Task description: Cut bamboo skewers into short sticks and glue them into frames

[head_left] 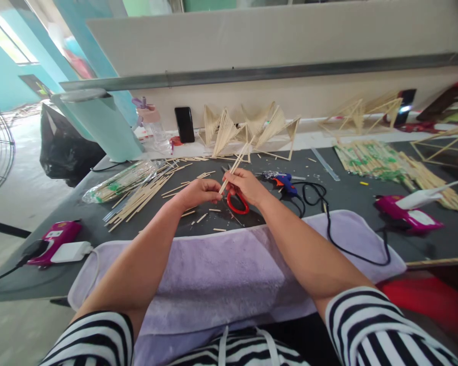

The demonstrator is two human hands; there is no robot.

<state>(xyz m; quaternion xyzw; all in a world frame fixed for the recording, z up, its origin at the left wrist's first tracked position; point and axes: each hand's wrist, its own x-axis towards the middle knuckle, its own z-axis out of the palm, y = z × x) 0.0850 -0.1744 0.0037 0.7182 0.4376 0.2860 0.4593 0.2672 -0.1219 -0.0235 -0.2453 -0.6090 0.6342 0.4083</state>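
A few thin wooden sticks (237, 161), held together, slant up and away between my hands above the dark table. My left hand (200, 194) pinches their lower end between thumb and fingers. Just above that, my right hand (248, 184) closes on the same sticks. Red-handled scissors (238, 209) show right below my right hand, which partly covers them; whether its fingers touch them I cannot tell. Short cut stick pieces (201, 218) lie close to my hands. To the right rests a blue glue gun (286, 184) with a black cord.
Loose sticks (143, 199) and a bagged bundle (118, 182) lie left. Stick frames (229, 133), a phone (184, 125) and a bottle (152, 124) stand behind. Stick bundles (379, 161) and a magenta power strip (408, 213) are right. A lilac towel (229, 274) covers the front edge.
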